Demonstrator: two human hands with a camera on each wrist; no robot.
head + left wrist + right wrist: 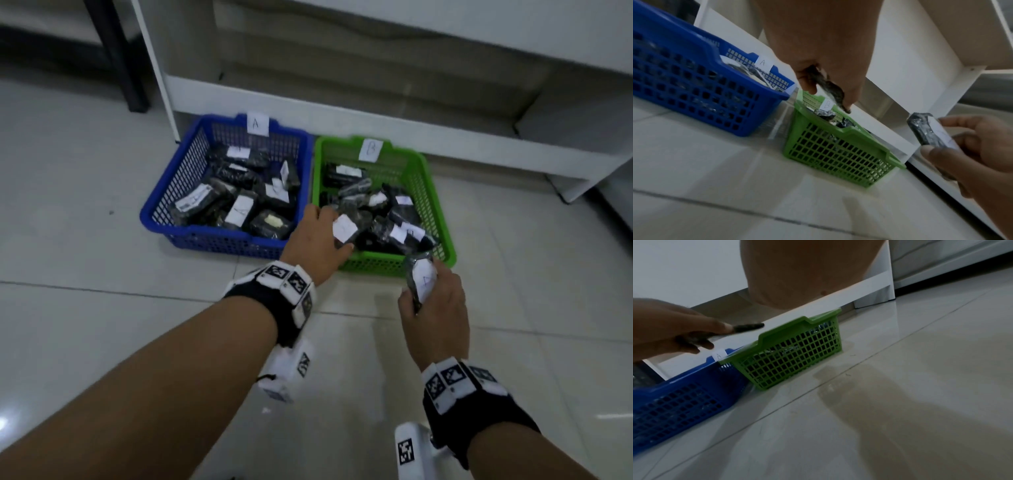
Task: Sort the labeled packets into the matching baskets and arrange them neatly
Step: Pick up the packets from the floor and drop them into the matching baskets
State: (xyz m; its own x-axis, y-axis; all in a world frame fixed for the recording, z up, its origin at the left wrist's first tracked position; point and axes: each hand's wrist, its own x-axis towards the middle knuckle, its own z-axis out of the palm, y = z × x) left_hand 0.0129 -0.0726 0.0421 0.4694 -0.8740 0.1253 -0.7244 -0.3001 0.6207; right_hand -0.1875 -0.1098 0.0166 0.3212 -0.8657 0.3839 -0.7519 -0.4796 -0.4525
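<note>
Blue plastic mesh forms the basket [178, 205] that sits to the left of both hands on the tiled floor [85, 291], a paper tag marked A [257, 124] clipped to its far wall so that anyone sorting can read at a glance which packets belong there; dark packets with white labels already lie in it in a loose heap. Touching its right wall stands the green basket [442, 219], tagged B [370, 149] in the same way, and it too holds a jumble of packets. The left hand [317, 240] reaches over the green basket's near left corner and grips a dark packet [346, 229] by its end, label turned up, probably so the letter can be checked; that letter is too blurred to read. Further right, and nearer the person than the baskets, the right hand [436, 308] clasps a second packet [420, 279] upright, its white label facing the head camera and seeming to read A. Judged from that, this packet likely belongs in the blue basket away to the left. Neither heap looks arranged neatly yet. Behind the baskets stands a white shelf unit [376, 116].
</note>
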